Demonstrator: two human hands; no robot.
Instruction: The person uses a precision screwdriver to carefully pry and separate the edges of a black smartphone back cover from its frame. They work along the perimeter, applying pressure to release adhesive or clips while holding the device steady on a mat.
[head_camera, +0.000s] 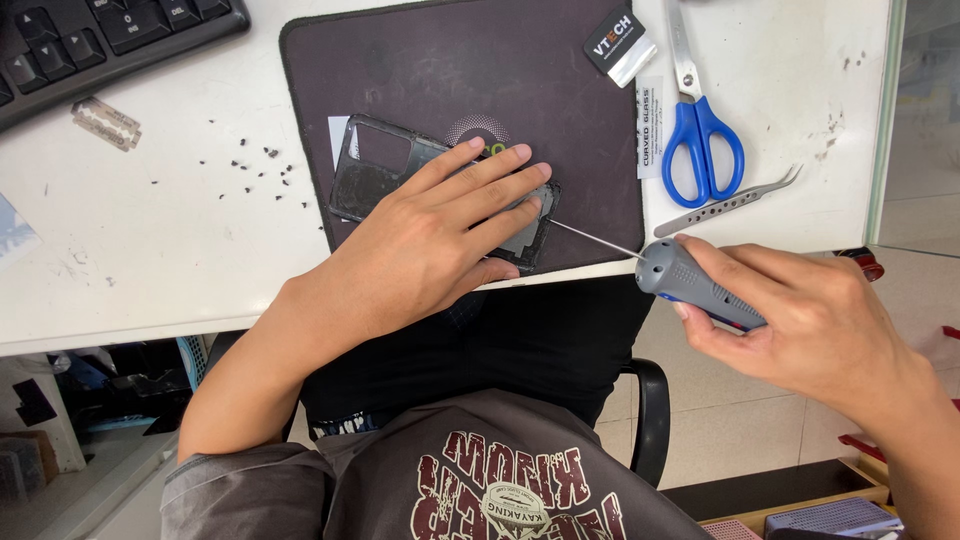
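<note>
1. Pressed flat and open-fingered on an opened phone (372, 172): left hand (430, 245), fingers spread across the phone's lower half, pinning it to the dark work mat (520, 60).
2. Closed around the grey handle of a precision screwdriver (690, 280): right hand (810, 320), off the mat's lower right corner, beyond the desk edge.
3. Thin shaft of the screwdriver angled up and left, tip meeting the phone's end just beside the left fingertips (520, 152).
4. Phone lying diagonally on the mat, its far end near the mat's left side, camera cutout end uncovered.
5. Right of the mat: blue-handled scissors (700, 140), and below them metal tweezers (730, 203).
6. At the mat's upper right corner: small black and silver packet (620, 45); white paper strip (648, 125) along the right edge.
7. Left of the mat on the white desk (150, 260): scattered tiny dark screws (255, 165), a razor blade (105, 123), and a black keyboard (100, 35) farther up.
</note>
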